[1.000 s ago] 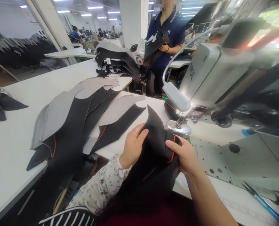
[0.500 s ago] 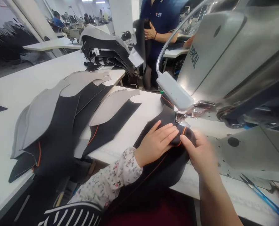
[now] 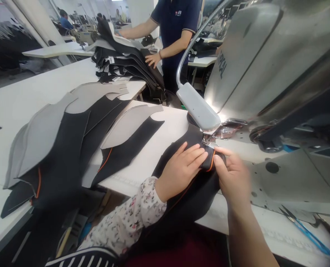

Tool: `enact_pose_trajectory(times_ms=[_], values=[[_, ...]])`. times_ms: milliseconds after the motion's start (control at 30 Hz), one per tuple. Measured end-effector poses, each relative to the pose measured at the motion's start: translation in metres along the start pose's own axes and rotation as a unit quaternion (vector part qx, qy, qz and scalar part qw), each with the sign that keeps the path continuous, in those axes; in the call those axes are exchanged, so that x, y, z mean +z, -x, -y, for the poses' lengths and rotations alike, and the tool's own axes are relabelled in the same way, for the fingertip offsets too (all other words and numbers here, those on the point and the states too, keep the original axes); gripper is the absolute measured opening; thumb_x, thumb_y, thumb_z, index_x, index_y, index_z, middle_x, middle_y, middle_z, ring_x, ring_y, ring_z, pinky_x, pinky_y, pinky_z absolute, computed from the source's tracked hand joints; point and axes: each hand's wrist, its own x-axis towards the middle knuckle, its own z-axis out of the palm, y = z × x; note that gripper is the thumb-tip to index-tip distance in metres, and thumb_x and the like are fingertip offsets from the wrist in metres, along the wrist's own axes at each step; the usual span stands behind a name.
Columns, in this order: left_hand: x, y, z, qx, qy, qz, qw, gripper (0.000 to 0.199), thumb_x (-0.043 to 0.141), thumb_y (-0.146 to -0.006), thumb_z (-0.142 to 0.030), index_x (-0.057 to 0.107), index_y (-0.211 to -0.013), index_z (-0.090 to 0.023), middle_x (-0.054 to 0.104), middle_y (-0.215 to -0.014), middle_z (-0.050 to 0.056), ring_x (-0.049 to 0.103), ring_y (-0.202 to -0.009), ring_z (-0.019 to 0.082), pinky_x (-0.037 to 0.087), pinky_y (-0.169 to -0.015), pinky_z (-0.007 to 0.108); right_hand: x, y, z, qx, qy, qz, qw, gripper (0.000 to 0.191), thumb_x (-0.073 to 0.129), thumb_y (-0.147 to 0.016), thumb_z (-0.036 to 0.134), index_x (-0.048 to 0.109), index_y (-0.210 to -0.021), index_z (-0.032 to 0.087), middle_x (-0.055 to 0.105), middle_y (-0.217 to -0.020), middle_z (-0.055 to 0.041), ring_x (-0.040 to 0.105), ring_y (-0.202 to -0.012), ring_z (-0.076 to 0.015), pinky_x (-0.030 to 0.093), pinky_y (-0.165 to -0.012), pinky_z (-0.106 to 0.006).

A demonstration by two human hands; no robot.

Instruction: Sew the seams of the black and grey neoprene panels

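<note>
Black fabric with orange piping lies under the needle area of a sewing machine and drapes over the table's front edge. My left hand rests flat on it, fingers stretched out and pointing toward the presser foot. On the right, my right hand pinches the fabric's edge beside the orange piping, thumb on top. That hand is slightly blurred. The lamp on its bendy neck hangs just above the needle area and lights it.
Grey and black cut panels lie left of the machine, with more panels farther left. Blue-handled snips rest at the right. Behind the table a person in a dark shirt handles a pile of black pieces.
My right hand has shifted its hold along the piped edge, forefinger now nearer the needle. The person opposite has laid a dark piece onto the pile and reaches across it. The view has shifted slightly.
</note>
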Motion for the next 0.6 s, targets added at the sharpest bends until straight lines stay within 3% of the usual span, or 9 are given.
enact_pose_trajectory(times_ms=[233, 400, 600], values=[[0.0, 0.001, -0.001, -0.01, 0.006, 0.001, 1.0, 0.037, 0.044, -0.107, -0.02, 0.053, -0.143, -0.016, 0.062, -0.144, 0.007, 0.049, -0.145, 0.021, 0.031, -0.129, 0.05, 0.003, -0.003, -0.001, 0.004, 0.016, -0.023, 1.0, 0.035, 0.06, -0.09, 0.05, 0.071, -0.118, 0.032, 0.073, -0.091, 0.0006, 0.067, -0.084, -0.021, 0.048, -0.077, -0.034], [0.002, -0.003, -0.002, -0.015, -0.012, -0.001, 1.0, 0.037, 0.043, -0.108, -0.023, 0.054, -0.142, -0.017, 0.064, -0.14, 0.004, 0.05, -0.143, 0.019, 0.028, -0.13, 0.046, 0.002, -0.009, -0.01, -0.007, -0.006, -0.026, 1.0, 0.041, 0.059, -0.088, 0.058, 0.07, -0.118, 0.032, 0.073, -0.113, 0.0001, 0.067, -0.103, -0.0236, 0.049, -0.095, -0.04], [0.006, -0.006, -0.001, -0.019, -0.024, -0.007, 1.0, 0.035, 0.041, -0.109, -0.029, 0.055, -0.14, -0.019, 0.066, -0.135, 0.002, 0.05, -0.142, 0.016, 0.026, -0.13, 0.04, 0.004, -0.023, -0.013, 0.064, -0.005, -0.018, 0.998, 0.057, 0.058, -0.075, 0.073, 0.071, -0.115, 0.034, 0.074, -0.108, 0.0009, 0.067, -0.107, -0.028, 0.047, -0.095, -0.043]])
